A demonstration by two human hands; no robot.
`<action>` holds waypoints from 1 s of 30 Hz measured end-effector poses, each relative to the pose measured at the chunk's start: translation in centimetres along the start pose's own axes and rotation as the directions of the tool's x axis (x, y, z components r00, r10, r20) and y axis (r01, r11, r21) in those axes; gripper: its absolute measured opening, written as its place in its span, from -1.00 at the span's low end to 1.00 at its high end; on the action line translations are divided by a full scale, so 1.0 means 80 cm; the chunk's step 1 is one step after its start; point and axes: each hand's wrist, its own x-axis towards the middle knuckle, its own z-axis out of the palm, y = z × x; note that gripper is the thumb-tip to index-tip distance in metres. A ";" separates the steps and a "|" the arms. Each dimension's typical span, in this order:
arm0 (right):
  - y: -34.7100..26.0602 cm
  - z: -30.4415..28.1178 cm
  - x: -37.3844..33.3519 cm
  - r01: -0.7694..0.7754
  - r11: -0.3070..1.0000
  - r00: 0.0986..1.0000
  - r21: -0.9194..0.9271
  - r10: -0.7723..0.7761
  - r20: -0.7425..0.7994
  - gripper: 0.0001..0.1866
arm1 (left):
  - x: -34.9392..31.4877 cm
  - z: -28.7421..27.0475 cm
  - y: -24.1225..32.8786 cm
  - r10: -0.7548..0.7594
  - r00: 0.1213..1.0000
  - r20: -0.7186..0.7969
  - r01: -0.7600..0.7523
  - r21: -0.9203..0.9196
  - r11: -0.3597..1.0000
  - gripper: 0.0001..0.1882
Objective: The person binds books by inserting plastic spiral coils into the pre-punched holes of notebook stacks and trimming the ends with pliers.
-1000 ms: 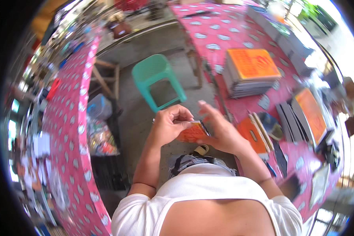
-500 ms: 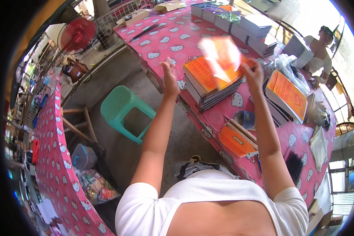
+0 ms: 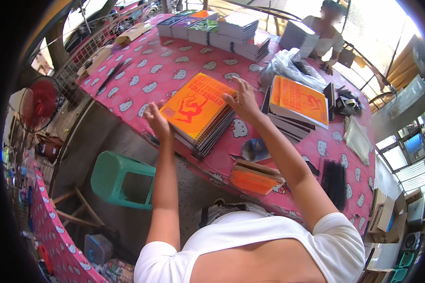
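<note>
A stack of spiral-bound books with orange covers (image 3: 193, 104) lies near the edge of the pink patterned table. My left hand (image 3: 157, 121) is at its left side, open, fingers pointing up along the edge. At the upper right corner, my right hand (image 3: 243, 100) is open with thumb and fingers apart, close to the coil side. Whether either hand presses on the stack is hard to tell. To the right lies a second pile with orange covers on top (image 3: 298, 100), its layers uneven. Nearer to me are an orange-fronted wooden block (image 3: 256, 178) and a clear bottle (image 3: 255, 150).
Stacks of books (image 3: 238, 28) stand along the far edge, beside a plastic bag (image 3: 293, 70). Black binding coils (image 3: 334, 184) lie at the right. A person (image 3: 325, 33) sits across the table (image 3: 141, 70). A green stool (image 3: 115, 177) stands at the left.
The orange-covered book that my right hand was swinging over the stack now lies on top of it. My right hand has let go, and my left hand has come to the stack's side. The view has shifted.
</note>
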 end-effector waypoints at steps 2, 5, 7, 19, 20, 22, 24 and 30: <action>-0.022 -0.069 -0.011 0.101 0.983 0.995 -0.152 -0.100 0.016 -0.27 | 0.005 -0.031 0.006 0.081 0.997 0.003 -0.081 0.167 0.983 -0.57; 0.015 -0.183 -0.049 -0.063 0.807 0.998 -0.587 0.062 -0.022 -0.27 | -0.059 0.024 0.097 0.093 0.994 -0.063 -0.091 0.025 0.996 -0.63; 0.028 -0.207 -0.068 -0.139 0.763 0.987 -0.631 0.157 -0.027 -0.30 | -0.115 0.057 0.166 0.129 0.991 0.018 -0.126 -0.117 0.985 -0.66; 0.007 -0.244 -0.228 -0.105 0.937 0.988 -0.332 0.135 0.069 -0.46 | -0.310 0.098 0.106 -0.309 0.249 0.918 -0.057 0.333 0.941 -0.60; 0.010 -0.252 -0.225 -0.118 0.924 0.990 -0.364 0.137 0.029 -0.46 | -0.314 0.099 0.109 -0.278 0.164 0.947 -0.242 0.312 0.919 -0.55; 0.010 -0.267 -0.216 -0.123 0.909 0.992 -0.398 0.109 -0.059 -0.48 | -0.323 0.105 0.102 -0.255 0.022 0.967 -0.508 0.230 0.830 -0.43; -0.007 -0.279 -0.203 -0.113 0.907 0.991 -0.405 0.072 -0.116 -0.49 | -0.332 0.117 0.086 -0.196 -0.005 0.981 -0.461 0.172 0.871 -0.48; -0.018 -0.287 -0.257 -0.152 0.952 0.951 -0.265 0.068 -0.303 -0.54 | -0.346 0.148 0.087 -0.083 -0.094 0.992 -0.378 0.042 0.925 -0.51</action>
